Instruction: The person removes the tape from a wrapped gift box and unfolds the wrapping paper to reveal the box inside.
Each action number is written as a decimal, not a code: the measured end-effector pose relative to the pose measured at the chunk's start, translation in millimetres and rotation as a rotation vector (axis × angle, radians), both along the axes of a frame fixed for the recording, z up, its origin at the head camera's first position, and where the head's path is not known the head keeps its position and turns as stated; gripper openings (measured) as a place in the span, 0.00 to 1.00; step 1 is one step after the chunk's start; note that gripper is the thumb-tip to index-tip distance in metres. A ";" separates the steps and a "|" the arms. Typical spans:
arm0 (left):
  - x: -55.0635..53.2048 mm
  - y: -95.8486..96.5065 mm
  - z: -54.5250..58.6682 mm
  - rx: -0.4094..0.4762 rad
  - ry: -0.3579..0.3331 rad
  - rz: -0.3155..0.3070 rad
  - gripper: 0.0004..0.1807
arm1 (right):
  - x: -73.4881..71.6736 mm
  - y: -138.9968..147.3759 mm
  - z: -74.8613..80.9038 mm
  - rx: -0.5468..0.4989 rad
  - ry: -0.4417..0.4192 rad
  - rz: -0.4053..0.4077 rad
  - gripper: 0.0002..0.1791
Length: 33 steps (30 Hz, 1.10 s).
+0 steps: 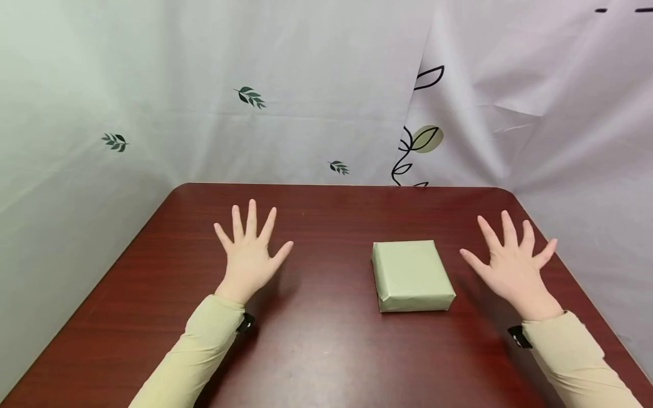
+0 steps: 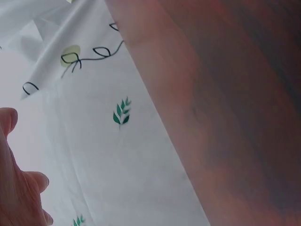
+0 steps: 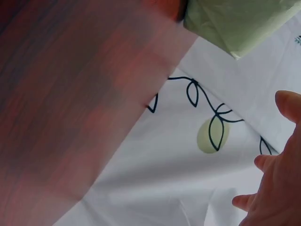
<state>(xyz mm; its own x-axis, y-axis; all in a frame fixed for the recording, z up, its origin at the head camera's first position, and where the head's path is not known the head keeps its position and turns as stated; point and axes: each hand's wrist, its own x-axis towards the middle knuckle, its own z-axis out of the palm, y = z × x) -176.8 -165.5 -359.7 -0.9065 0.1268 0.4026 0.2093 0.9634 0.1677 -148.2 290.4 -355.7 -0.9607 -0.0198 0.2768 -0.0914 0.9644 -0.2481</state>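
A square, flat box wrapped in pale green paper lies on the dark red wooden table, right of the middle. My left hand is held over the table's left half with fingers spread, holding nothing, well apart from the box. To the right of the box, my right hand has its fingers spread and also holds nothing; a gap separates its thumb from the box. The left wrist view shows part of the left hand at its edge. In the right wrist view, the box appears at the top and the right hand at the right.
The glossy table has rounded far corners. White cloth with printed leaves hangs behind it and along both sides. Small black devices sit at both wrists by the pale sleeves.
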 end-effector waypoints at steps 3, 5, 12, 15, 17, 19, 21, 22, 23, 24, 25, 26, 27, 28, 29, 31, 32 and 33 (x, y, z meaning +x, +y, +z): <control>-0.9 10.6 0.3 0.005 0.012 -0.033 0.41 | 0.0 -3.2 0.7 0.001 0.015 0.020 0.43; -0.8 18.5 0.3 0.005 0.019 -0.053 0.41 | 0.4 -6.5 1.1 0.000 0.032 0.042 0.42; 1.7 53.1 -2.7 -0.003 0.014 -0.155 0.41 | 7.3 -26.3 1.7 0.011 0.101 0.149 0.39; 3.6 71.1 -5.4 -0.033 0.002 -0.204 0.42 | 10.3 -35.1 0.0 0.026 0.116 0.212 0.39; 5.0 83.4 -7.7 -0.046 0.002 -0.248 0.42 | 11.6 -39.1 -2.0 0.035 0.132 0.256 0.38; 7.2 95.6 -9.8 -0.057 0.013 -0.298 0.41 | 12.3 -42.5 -4.5 0.043 0.144 0.302 0.38; 9.2 106.6 -12.3 -0.077 0.011 -0.352 0.41 | 13.1 -45.0 -6.7 0.054 0.156 0.345 0.37; 10.4 111.8 -13.5 -0.084 0.009 -0.381 0.40 | 13.4 -46.0 -7.7 0.065 0.159 0.364 0.37; 11.6 116.8 -14.1 -0.101 0.003 -0.405 0.40 | 13.6 -46.9 -8.8 0.076 0.159 0.382 0.36; 12.8 121.4 -14.5 -0.118 -0.002 -0.429 0.40 | 13.9 -47.5 -10.1 0.087 0.157 0.398 0.36; 14.1 125.7 -14.6 -0.132 -0.016 -0.453 0.40 | 14.3 -47.9 -11.3 0.097 0.154 0.410 0.35; 15.2 129.6 -14.8 -0.149 -0.028 -0.475 0.39 | 14.7 -48.4 -12.4 0.105 0.152 0.422 0.35; 16.4 133.1 -14.4 -0.161 -0.044 -0.499 0.39 | 15.0 -48.7 -13.8 0.114 0.148 0.431 0.35; 17.5 136.1 -14.0 -0.171 -0.057 -0.522 0.39 | 15.4 -49.0 -15.0 0.122 0.143 0.440 0.34; 18.4 138.7 -13.5 -0.187 -0.075 -0.541 0.38 | 15.9 -49.3 -16.1 0.124 0.139 0.449 0.34; 19.8 142.0 -13.1 -0.213 -0.105 -0.577 0.38 | 16.7 -49.9 -17.9 0.131 0.124 0.467 0.34; 20.3 142.9 -12.8 -0.232 -0.122 -0.591 0.38 | 17.0 -50.1 -18.7 0.135 0.118 0.478 0.35; 20.6 143.5 -12.8 -0.251 -0.138 -0.603 0.39 | 17.3 -50.0 -19.6 0.141 0.111 0.489 0.35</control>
